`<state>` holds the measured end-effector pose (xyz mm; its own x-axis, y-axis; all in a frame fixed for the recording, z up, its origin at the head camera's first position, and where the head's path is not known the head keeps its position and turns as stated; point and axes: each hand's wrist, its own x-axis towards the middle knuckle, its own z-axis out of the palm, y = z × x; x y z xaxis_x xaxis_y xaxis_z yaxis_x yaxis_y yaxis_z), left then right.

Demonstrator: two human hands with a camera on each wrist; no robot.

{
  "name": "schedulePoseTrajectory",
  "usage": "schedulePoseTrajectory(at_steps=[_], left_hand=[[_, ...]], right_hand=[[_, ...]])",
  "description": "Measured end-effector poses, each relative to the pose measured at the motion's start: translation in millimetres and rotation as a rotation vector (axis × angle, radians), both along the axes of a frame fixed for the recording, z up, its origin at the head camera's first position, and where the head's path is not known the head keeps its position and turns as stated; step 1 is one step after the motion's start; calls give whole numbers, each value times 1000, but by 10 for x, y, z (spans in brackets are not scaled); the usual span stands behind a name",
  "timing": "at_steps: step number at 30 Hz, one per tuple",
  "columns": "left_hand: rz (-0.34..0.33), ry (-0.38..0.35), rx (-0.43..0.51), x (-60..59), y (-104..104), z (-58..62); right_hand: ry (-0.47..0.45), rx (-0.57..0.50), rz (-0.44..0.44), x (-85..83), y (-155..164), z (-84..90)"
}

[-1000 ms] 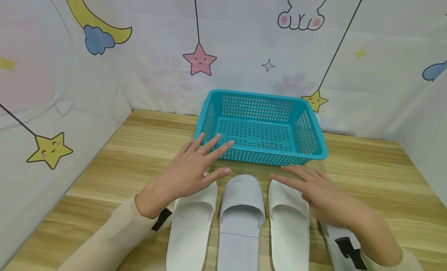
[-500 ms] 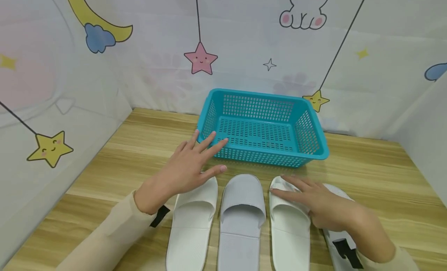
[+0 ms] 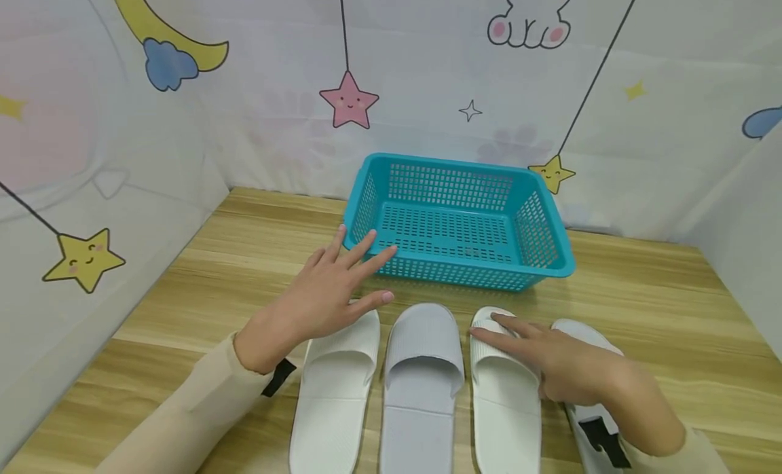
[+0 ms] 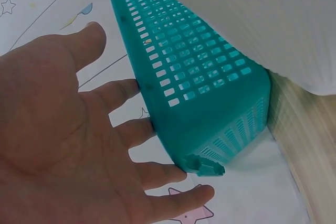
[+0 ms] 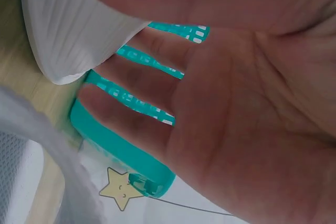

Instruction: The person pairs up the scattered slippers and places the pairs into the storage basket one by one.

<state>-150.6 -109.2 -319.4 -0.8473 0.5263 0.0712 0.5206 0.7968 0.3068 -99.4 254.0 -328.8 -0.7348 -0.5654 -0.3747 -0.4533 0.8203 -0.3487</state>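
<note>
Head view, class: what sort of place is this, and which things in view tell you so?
Probably a staged tabletop set, not a lived-in room: a wood-grain table top is walled by a white cartoon-printed backdrop sheet, with only a teal perforated plastic basket and a row of white slip-on slippers laid out.

Right hand came down onto the slippers; left hand drew slightly toward the basket corner.

The right hand (image 3: 565,369), which had hovered with spread fingers at the lower right of the frame, sank toward the bottom edge and settled with its fingertips on the toe of the third white slipper (image 3: 504,386), its palm over the gap beside the fourth slipper (image 3: 589,375), whose toe came into sight right of the hand. The left hand (image 3: 324,301), left of centre, shifted a little up and left, so its flat, spread fingertips lay at the near left corner of the teal basket (image 3: 464,274).
</note>
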Motion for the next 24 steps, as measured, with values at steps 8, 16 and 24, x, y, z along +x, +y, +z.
schedulePoseTrajectory(at_steps=[8, 16, 24], left_hand=[[-18, 26, -25, -13, -6, -8], [-49, 45, -27, -25, -36, -36], [-82, 75, -51, -38, -101, -50]], right_hand=[[-51, -12, -53, 5, -46, -1], [-63, -26, -92, 27, -50, -56], [10, 16, -28, -12, -30, -63]])
